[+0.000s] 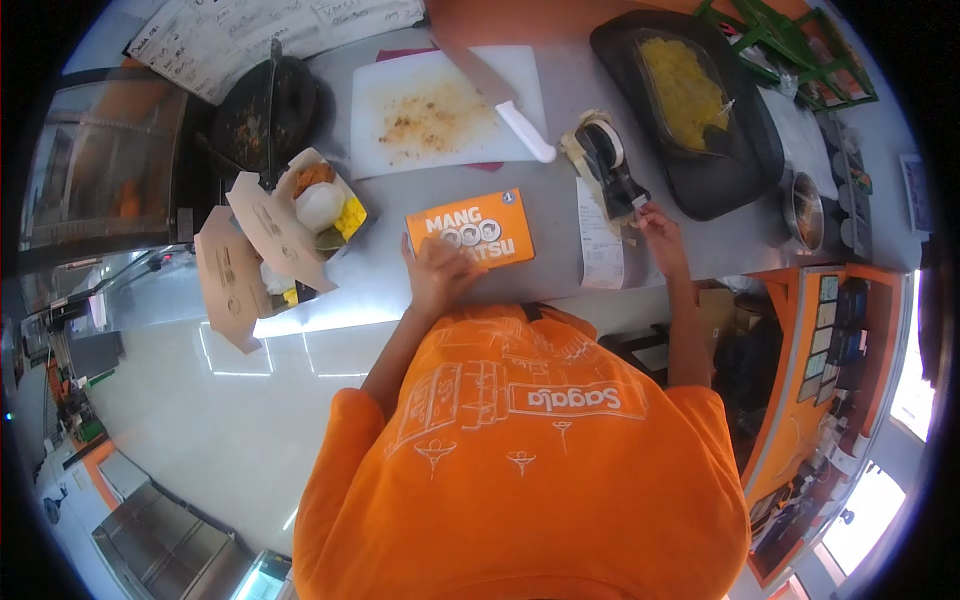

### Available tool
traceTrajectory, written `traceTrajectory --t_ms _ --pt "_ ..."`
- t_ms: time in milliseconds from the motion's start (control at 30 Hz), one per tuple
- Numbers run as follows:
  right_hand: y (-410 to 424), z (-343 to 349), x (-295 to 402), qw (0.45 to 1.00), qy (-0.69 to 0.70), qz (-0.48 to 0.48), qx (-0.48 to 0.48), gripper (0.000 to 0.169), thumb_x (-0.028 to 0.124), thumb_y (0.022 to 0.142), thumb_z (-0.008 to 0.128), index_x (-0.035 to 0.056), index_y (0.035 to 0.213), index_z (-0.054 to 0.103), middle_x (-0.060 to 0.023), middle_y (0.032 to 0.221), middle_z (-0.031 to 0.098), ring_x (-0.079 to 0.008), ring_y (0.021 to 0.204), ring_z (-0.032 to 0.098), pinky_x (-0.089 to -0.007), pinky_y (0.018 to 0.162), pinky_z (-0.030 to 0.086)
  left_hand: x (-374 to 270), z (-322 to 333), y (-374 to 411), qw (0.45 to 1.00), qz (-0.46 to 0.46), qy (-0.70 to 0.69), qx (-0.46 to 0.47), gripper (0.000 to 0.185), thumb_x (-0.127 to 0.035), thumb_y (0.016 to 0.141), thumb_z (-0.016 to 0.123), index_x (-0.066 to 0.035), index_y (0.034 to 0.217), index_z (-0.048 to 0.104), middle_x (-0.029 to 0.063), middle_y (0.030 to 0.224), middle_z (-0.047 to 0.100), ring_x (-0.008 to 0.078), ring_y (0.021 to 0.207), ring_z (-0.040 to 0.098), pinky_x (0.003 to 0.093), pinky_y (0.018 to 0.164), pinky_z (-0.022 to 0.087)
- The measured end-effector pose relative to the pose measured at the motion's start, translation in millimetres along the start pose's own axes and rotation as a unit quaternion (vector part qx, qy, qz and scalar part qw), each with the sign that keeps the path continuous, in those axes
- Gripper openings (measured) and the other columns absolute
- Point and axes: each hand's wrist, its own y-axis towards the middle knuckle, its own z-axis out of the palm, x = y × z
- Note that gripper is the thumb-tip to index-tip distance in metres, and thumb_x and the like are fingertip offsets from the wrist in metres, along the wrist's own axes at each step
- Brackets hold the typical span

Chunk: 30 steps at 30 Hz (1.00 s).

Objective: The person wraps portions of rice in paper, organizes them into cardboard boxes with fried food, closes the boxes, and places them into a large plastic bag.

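A closed orange takeaway box point(510, 217) with printed lettering lies on the steel counter before me. My left hand point(442, 274) is at its near left part, fingers curled over the lid and thumb by the left edge; whether it grips the box is unclear. To the right, a black tape dispenser point(616, 176) holds a roll of tape. My right hand point(662, 234) pinches the tape end point(640, 202) at the dispenser's near end. Partly under the dispenser lies a printed paper receipt point(602, 259).
Two open food boxes point(259, 225) stand left, one showing rice point(317, 206). Behind are a dark pan point(240, 127), a stained white cutting board point(405, 82) and a white-handled knife point(525, 131). A black tray point(750, 172) at right bears a container of yellow food point(682, 90), near a metal bowl point(806, 214).
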Motion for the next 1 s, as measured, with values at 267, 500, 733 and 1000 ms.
traceTrajectory --t_ms 267,500,733,1000 --pt "5 4 23 0.994 -0.047 0.044 -0.088 0.008 0.011 0.082 0.059 0.0026 0.081 0.059 -0.0003 0.084 0.055 -0.0090 0.078 0.051 -0.0226 0.069 0.041 7 2 -1 0.999 0.001 -0.042 -0.012 0.024 -0.027 0.058 0.077 -0.014 0.077 0.068 -0.0046 0.076 0.058 0.0174 0.088 0.051 0.0500 0.095 0.026" --pt "-63 112 93 0.980 0.171 0.035 0.097 0.010 0.012 0.083 0.058 0.0034 0.086 0.060 0.0004 0.080 0.056 -0.0074 0.073 0.051 -0.0231 0.066 0.043 9 0 -3 0.998 0.025 -0.041 -0.028 0.025 -0.024 0.057 0.077 -0.015 0.078 0.068 -0.0074 0.074 0.059 0.0168 0.088 0.052 0.0498 0.095 0.027" --pt "-93 223 62 0.974 0.094 0.139 0.149 0.021 0.021 0.083 0.060 0.0004 0.087 0.060 -0.0014 0.079 0.059 -0.0091 0.075 0.053 -0.0225 0.068 0.042 13 0 -3 0.996 0.059 -0.057 -0.019 0.021 -0.023 0.061 0.075 -0.014 0.079 0.066 -0.0073 0.076 0.059 0.0157 0.086 0.053 0.0546 0.095 0.026" --pt "-91 248 61 0.981 0.127 0.142 0.044 0.021 0.019 0.082 0.060 -0.0004 0.089 0.062 -0.0037 0.082 0.061 -0.0090 0.077 0.053 -0.0242 0.070 0.043 20 -7 -3 0.993 0.088 -0.081 0.018 0.019 -0.016 0.063 0.074 -0.010 0.079 0.065 -0.0051 0.074 0.057 0.0137 0.076 0.054 0.0522 0.093 0.028"
